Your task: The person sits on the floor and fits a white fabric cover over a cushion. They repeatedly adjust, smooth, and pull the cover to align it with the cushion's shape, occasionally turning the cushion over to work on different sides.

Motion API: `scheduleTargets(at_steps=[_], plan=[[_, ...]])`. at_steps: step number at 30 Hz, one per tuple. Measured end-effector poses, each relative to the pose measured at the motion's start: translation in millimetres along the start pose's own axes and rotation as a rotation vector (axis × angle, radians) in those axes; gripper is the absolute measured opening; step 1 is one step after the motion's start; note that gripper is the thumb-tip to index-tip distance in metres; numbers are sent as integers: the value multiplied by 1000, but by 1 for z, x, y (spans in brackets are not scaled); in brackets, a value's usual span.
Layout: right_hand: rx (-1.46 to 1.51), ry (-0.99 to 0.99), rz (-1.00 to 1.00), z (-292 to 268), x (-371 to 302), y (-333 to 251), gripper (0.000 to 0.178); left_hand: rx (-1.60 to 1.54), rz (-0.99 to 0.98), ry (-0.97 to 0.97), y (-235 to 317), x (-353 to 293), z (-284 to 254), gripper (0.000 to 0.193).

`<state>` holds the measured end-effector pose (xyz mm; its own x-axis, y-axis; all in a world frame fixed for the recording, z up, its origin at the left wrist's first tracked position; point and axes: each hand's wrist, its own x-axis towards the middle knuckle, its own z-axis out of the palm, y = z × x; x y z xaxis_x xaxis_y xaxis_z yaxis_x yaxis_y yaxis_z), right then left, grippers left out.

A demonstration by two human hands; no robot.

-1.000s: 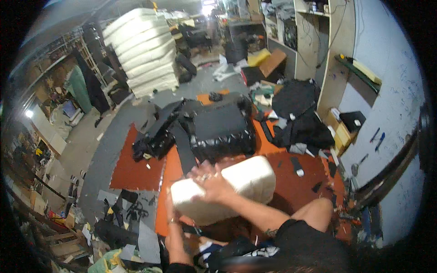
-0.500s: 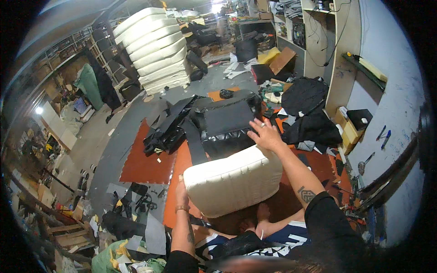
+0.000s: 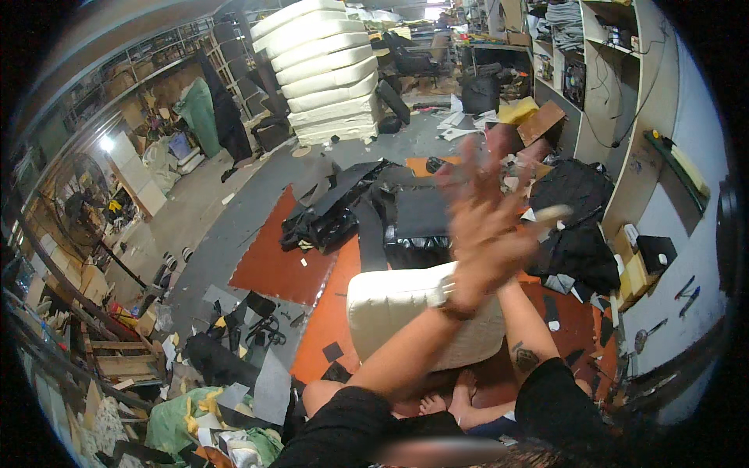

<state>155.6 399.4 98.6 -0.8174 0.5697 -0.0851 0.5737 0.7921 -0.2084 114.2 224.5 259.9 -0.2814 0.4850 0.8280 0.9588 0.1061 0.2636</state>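
A cream stitched cushion (image 3: pixel 394 316) stands on edge before me, above my bare feet. My left hand (image 3: pixel 488 246) is raised across it to the right, off its surface, with blurred fingers stretched upward and nothing visible in them. Behind it is my right hand (image 3: pixel 505 154), largely covered and smeared, so its grip does not show. My right forearm (image 3: pixel 530 327) rises along the cushion's right side. Just beyond the cushion lies a black shiny upholstered piece (image 3: pixel 421 222), partly behind my hands.
Orange-brown sheeting (image 3: pixel 320 316) covers the floor beneath the cushion. A tall stack of cream cushions (image 3: pixel 331 74) stands at the back. Black fabric (image 3: pixel 573 191) lies to the right, near shelving (image 3: pixel 651 86). Scraps and a green sack (image 3: pixel 175 413) are at lower left.
My left hand has left the cushion's left side and swung up and right, in front of my right hand. The view has shifted, so the scene sits farther right.
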Motion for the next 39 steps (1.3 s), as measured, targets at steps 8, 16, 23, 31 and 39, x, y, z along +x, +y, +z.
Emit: scheduleTargets(at_steps=[8, 16, 23, 31, 39], plan=[[55, 151, -42, 12, 22, -36, 71, 393, -760, -461, -207, -192, -5, 92], [136, 57, 85, 17, 31, 8, 82, 91, -66, 119, -73, 15, -76, 76], [108, 55, 11, 14, 34, -31, 81, 374, -480, -452, -271, -251, -31, 58], [139, 100, 35, 8, 37, -25, 83, -219, -571, -142, -281, -218, -56, 77], [140, 95, 117, 16, 37, -3, 81, -22, -291, 327, -241, -105, -117, 75]])
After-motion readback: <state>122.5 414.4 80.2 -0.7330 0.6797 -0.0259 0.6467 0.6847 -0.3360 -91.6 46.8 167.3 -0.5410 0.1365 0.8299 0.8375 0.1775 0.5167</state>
